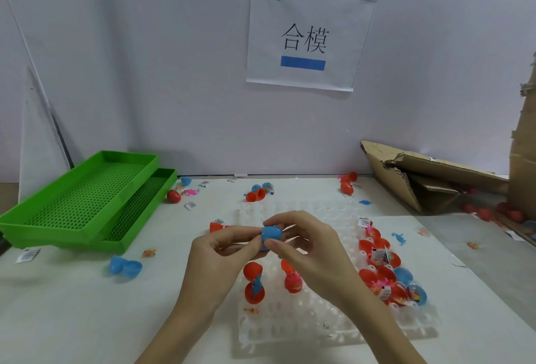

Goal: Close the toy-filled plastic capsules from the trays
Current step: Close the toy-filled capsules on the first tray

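Note:
A blue plastic capsule [270, 235] is held above the white capsule tray [319, 326]. My left hand [223, 250] pinches its lower left side and my right hand [304, 242] pinches it from the top and right, fingers curled round it. Open red capsules [253, 281] with small toys stand in the tray under my hands. More red and blue open capsules [388, 276] with toys and paper slips fill the tray's right side.
Two stacked green mesh trays [87, 201] sit at the left. An open blue capsule [125, 266] lies in front of them. Loose capsules, toys and labels are scattered along the back. Torn cardboard [429, 178] lies at the right, with red capsules beside it.

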